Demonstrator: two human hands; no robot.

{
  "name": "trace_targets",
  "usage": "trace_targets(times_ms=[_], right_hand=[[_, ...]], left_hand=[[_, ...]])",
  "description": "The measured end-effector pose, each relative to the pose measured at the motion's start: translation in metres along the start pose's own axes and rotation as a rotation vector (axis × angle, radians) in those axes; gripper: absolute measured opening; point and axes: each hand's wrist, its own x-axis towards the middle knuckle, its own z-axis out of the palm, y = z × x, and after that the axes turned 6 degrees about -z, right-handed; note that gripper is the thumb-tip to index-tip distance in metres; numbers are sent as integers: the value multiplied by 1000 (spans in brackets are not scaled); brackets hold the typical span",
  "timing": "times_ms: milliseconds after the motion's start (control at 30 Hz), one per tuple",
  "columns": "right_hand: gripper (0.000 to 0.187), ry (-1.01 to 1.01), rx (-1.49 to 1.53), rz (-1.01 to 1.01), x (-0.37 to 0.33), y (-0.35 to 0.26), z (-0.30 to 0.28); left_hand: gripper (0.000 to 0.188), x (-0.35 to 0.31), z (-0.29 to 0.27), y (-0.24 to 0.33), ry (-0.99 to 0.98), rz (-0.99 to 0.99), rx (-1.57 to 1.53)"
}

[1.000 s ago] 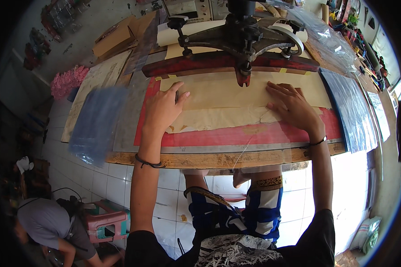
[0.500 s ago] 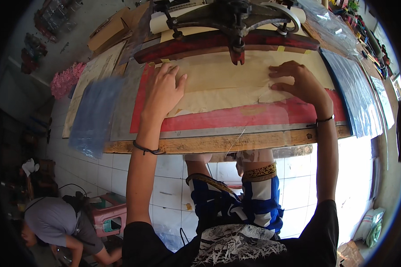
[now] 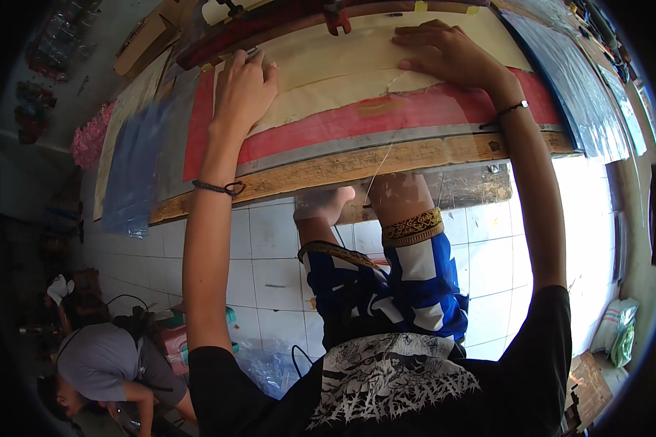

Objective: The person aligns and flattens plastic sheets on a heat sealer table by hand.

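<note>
My left hand (image 3: 246, 89) rests near the left end of a tan paper sheet (image 3: 328, 69), fingers forward and apart, thumb out to the side. A small shiny piece (image 3: 252, 51) shows at its fingertips; what it is I cannot make out. My right hand (image 3: 448, 54) lies flat toward the paper's right side, fingers stretched leftward. A clear plastic sheet (image 3: 444, 182) lies over the work surface and hangs past its front edge. Below the paper runs a red sheet (image 3: 321, 131). Just beyond both hands sits the machine's dark red bar (image 3: 270, 28), with a forked red bracket (image 3: 335, 18) at its middle.
Stacked clear plastic sheets (image 3: 561, 80) lie at the right, bluish plastic sheets (image 3: 133, 167) at the left. A worn wooden edge (image 3: 328, 166) fronts the table. A cardboard box (image 3: 146, 36) stands far left. Another person (image 3: 109, 360) bends over at lower left.
The view has shifted, so the table and machine sit higher in the picture. My hands stay over the paper near the bar. The right hand looks flatter, its fingers closer to the sheet.
</note>
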Motion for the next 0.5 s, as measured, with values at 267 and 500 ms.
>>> trace_targets(times_ms=[267, 500], right_hand=[[55, -67, 0, 16, 3, -8, 0], [52, -65, 18, 23, 1, -9, -5]], left_hand=[[64, -18, 12, -34, -216, -103, -146], [56, -15, -28, -66, -383, -218, -561]])
